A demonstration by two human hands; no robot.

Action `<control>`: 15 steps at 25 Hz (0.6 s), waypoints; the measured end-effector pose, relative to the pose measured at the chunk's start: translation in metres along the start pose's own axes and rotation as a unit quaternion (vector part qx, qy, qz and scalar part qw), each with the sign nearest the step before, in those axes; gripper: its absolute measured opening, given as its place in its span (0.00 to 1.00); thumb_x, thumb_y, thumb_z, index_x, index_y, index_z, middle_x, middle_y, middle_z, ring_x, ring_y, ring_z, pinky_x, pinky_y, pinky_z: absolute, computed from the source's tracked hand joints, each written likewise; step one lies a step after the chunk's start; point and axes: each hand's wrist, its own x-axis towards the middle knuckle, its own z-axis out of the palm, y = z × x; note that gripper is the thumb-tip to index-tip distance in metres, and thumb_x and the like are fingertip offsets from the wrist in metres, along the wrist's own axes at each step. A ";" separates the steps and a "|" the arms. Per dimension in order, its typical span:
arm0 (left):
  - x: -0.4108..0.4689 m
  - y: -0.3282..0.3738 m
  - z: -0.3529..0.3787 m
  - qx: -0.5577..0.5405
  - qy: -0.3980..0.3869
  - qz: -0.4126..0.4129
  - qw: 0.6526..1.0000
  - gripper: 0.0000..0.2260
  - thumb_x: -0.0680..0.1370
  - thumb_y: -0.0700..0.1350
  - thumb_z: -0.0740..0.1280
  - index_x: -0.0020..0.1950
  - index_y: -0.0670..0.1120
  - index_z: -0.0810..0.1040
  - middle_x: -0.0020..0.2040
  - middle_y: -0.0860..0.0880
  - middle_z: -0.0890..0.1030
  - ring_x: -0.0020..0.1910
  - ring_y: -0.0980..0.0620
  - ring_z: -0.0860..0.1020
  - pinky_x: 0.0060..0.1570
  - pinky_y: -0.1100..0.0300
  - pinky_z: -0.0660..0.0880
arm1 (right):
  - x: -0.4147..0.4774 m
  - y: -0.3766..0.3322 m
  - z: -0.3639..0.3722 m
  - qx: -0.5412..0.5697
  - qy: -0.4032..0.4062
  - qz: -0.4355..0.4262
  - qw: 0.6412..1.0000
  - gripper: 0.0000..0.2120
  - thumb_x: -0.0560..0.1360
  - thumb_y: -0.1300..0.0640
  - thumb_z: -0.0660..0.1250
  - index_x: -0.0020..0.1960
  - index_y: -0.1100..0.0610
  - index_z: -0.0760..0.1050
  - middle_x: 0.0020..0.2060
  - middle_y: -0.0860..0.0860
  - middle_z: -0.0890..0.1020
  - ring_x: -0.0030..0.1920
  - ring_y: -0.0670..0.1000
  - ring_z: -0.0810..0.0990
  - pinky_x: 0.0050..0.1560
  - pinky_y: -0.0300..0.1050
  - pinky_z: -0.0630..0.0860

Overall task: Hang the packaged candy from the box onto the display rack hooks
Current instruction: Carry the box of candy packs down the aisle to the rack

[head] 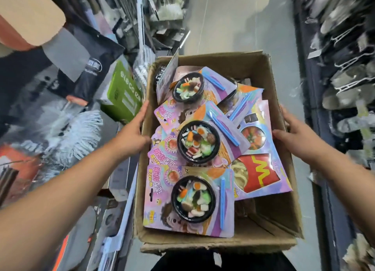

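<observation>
While shelving crowds both sides of the aisle floor [233, 17], the cardboard box [269, 216] is carried in the middle. Blurred mop heads [77, 133] and a green carton [121, 92] sit just beside its left wall, and dark racks of goods [345, 72] line the right. Three bowl candy packs lie face up inside: near pack [162, 199], middle pack [229, 135], far pack [215, 78]. One fries pack [261, 173] lies at the right wall, with others half buried. The left hand [132, 135] and right hand [296, 139] press the outer walls with straight fingers, thumbs at the rim.
</observation>
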 end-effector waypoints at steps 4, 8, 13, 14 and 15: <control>0.095 0.056 -0.019 0.035 -0.014 0.005 0.999 0.49 0.75 0.30 0.66 0.77 0.70 0.44 0.77 0.62 0.57 0.33 0.62 0.69 0.34 0.66 0.70 | 0.076 -0.026 -0.040 0.030 0.015 0.003 0.999 0.35 0.79 0.68 0.61 0.76 0.36 0.59 0.64 0.35 0.76 0.62 0.43 0.78 0.66 0.53 0.73; 0.192 0.117 -0.033 0.053 -0.018 0.022 0.998 0.49 0.74 0.32 0.67 0.75 0.74 0.45 0.73 0.54 0.69 0.40 0.51 0.76 0.39 0.60 0.73 | 0.166 -0.054 -0.091 0.050 0.023 -0.004 0.998 0.35 0.79 0.68 0.60 0.68 0.28 0.63 0.60 0.36 0.79 0.59 0.44 0.80 0.63 0.54 0.75; 0.308 0.200 -0.057 0.055 -0.016 0.006 0.998 0.46 0.76 0.32 0.65 0.78 0.68 0.45 0.73 0.50 0.68 0.34 0.50 0.79 0.26 0.68 0.69 | 0.287 -0.104 -0.159 0.043 0.027 -0.011 0.999 0.36 0.78 0.68 0.61 0.64 0.24 0.65 0.59 0.43 0.82 0.56 0.48 0.82 0.60 0.54 0.77; 0.330 0.211 -0.062 0.055 -0.016 0.010 0.998 0.46 0.75 0.32 0.65 0.78 0.69 0.45 0.72 0.50 0.69 0.28 0.52 0.75 0.26 0.63 0.70 | 0.309 -0.113 -0.170 0.050 0.024 -0.010 0.998 0.36 0.78 0.69 0.60 0.62 0.24 0.66 0.59 0.43 0.82 0.56 0.47 0.82 0.59 0.52 0.78; 0.358 0.222 -0.068 0.056 -0.016 0.012 0.998 0.46 0.75 0.32 0.64 0.77 0.70 0.45 0.70 0.50 0.70 0.26 0.52 0.72 0.27 0.60 0.69 | 0.337 -0.122 -0.182 0.060 0.025 -0.007 0.998 0.36 0.79 0.69 0.59 0.62 0.25 0.66 0.59 0.42 0.82 0.55 0.46 0.83 0.57 0.50 0.79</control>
